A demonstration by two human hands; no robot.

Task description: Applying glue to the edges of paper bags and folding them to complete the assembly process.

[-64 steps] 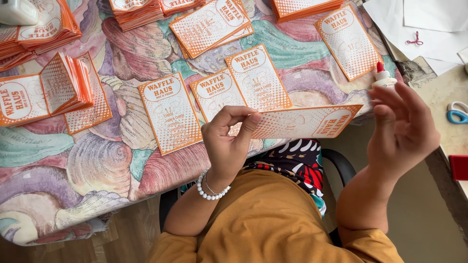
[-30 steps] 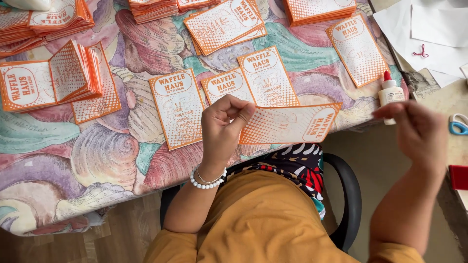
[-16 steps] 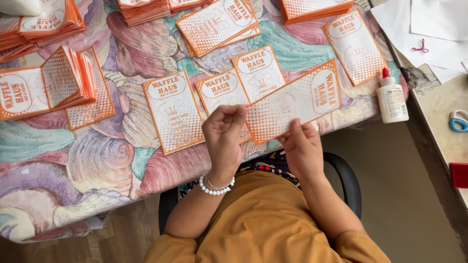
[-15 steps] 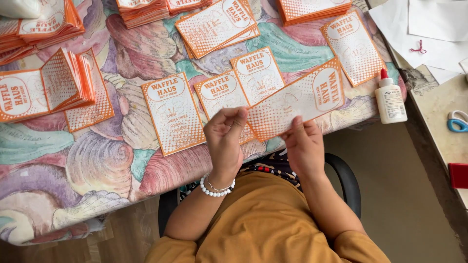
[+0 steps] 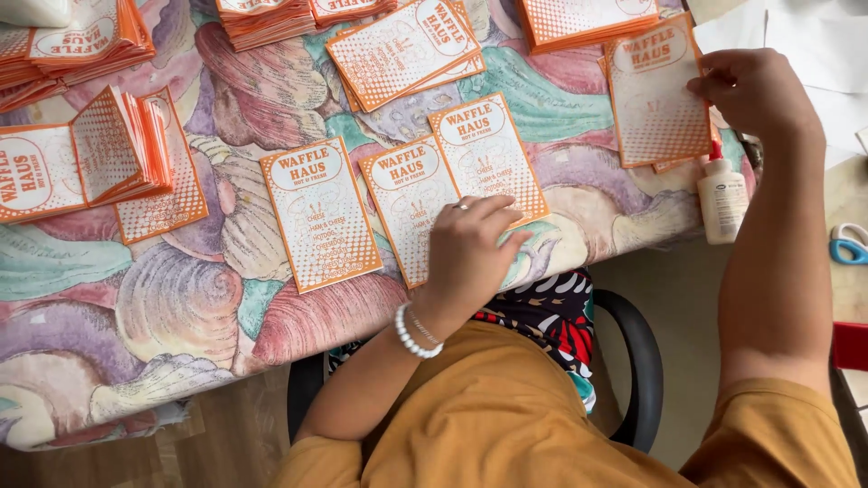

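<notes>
Resting flat with loose fingers, the left hand [image 5: 470,248] presses two orange-and-white paper cards [image 5: 452,181] onto the desk [image 5: 181,298]. The right hand [image 5: 755,90] pinches the edge of another orange dotted card [image 5: 655,90], near a white glue bottle [image 5: 721,199].

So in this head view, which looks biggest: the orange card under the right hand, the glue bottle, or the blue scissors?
Largest to smallest as they appear:
1. Orange card, touched by the right hand
2. Glue bottle
3. Blue scissors, though they are cut off by the frame edge, so their rank is unsure.
</notes>
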